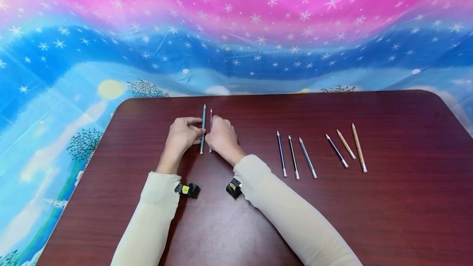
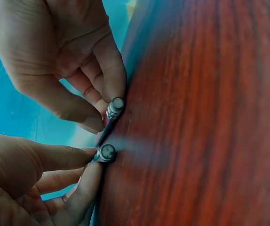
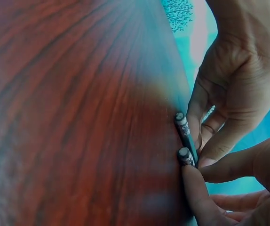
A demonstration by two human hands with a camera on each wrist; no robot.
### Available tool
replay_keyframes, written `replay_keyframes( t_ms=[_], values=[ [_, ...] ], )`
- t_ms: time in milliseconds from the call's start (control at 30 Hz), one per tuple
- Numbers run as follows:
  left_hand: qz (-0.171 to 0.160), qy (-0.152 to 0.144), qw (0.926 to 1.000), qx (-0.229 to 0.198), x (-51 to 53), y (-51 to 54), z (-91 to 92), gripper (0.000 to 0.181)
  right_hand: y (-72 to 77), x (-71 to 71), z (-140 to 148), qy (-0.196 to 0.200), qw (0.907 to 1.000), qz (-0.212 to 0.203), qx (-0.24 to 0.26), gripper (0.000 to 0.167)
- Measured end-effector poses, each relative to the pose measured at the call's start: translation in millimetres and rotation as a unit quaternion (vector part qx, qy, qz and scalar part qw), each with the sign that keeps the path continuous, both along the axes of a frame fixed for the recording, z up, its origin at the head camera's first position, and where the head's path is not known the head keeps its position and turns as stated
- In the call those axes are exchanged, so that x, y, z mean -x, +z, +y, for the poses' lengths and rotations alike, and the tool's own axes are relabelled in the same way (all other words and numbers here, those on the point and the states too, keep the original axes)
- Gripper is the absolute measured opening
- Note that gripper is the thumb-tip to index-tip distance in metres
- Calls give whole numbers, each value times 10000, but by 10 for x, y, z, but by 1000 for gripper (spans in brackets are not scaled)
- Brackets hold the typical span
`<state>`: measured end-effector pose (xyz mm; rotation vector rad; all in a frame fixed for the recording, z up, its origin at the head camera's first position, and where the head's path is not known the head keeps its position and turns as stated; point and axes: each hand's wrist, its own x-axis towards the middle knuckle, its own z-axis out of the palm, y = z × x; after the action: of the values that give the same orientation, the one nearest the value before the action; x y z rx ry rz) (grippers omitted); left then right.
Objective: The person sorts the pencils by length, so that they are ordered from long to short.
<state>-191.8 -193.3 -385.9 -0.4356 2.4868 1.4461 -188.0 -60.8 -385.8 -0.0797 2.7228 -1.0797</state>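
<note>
Two pencils lie side by side near the table's far left edge, points away from the person. The left hand [image 1: 182,136] pinches the teal pencil [image 1: 203,122] between thumb and fingers. Just to its right, the right hand [image 1: 223,136] pinches the pink pencil [image 1: 211,115], which is partly hidden by the fingers. In the left wrist view the left hand [image 2: 45,179] is below and the right hand [image 2: 74,56] above, each by a pencil's eraser end. The right wrist view shows the left hand [image 3: 238,89] above and the right hand [image 3: 248,183] below.
On the brown table [image 1: 406,200], three pencils lie right of centre, among them a dark blue one [image 1: 281,155] and a teal one [image 1: 308,158]. Three more are farther right, including a long natural-wood pencil [image 1: 359,149]. A patterned cloth [image 1: 236,32] hangs behind the table.
</note>
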Motion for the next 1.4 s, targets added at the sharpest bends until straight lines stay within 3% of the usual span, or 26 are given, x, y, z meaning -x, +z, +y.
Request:
replay_keyframes(
  t_ms=[100, 267, 700, 1400],
  values=[
    [35, -1, 10000, -73, 3, -6, 6, 46, -14, 12, 30, 14, 10000, -49, 55, 26],
    [28, 1, 10000, -37, 11, -1, 18, 46, -53, 34, 77, -71, 9967, -403, 706, 50],
    [-103, 13, 9999, 1, -20, -15, 23, 45, -98, 22, 124, -392, 9776, -977, 1825, 57],
    [-33, -60, 9999, -75, -3, -3, -32, 46, -76, 33, 70, -385, 9771, -953, 1863, 56]
  ],
)
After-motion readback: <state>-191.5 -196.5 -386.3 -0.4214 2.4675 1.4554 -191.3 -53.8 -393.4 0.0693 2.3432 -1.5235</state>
